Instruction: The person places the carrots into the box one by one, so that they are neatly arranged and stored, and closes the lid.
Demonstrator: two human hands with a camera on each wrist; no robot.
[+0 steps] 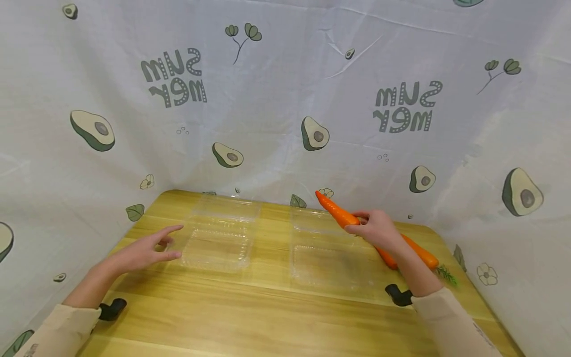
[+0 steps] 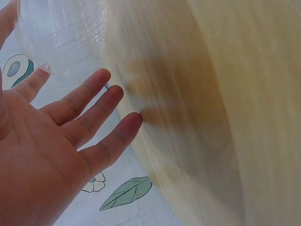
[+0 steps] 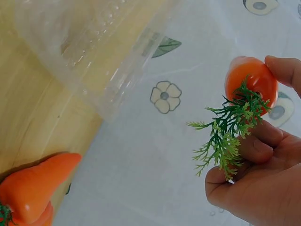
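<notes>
My right hand (image 1: 379,230) pinches an orange carrot (image 1: 337,212) between thumb and fingers, held up above the board with its tip toward the back. In the right wrist view its green leafy top (image 3: 230,127) hangs by the fingers. More carrots (image 1: 421,252) lie on the board under the right forearm, partly hidden by it. My left hand (image 1: 147,250), fingers spread and holding nothing, is just left of a clear plastic container (image 1: 243,260) with its lid open. A second clear open container (image 1: 298,272) lies nearer the right hand.
The wooden tabletop (image 1: 250,317) carries both containers. A white curtain (image 1: 267,99) with avocado prints rises behind and at both sides. Black fittings (image 1: 398,295) show near each wrist.
</notes>
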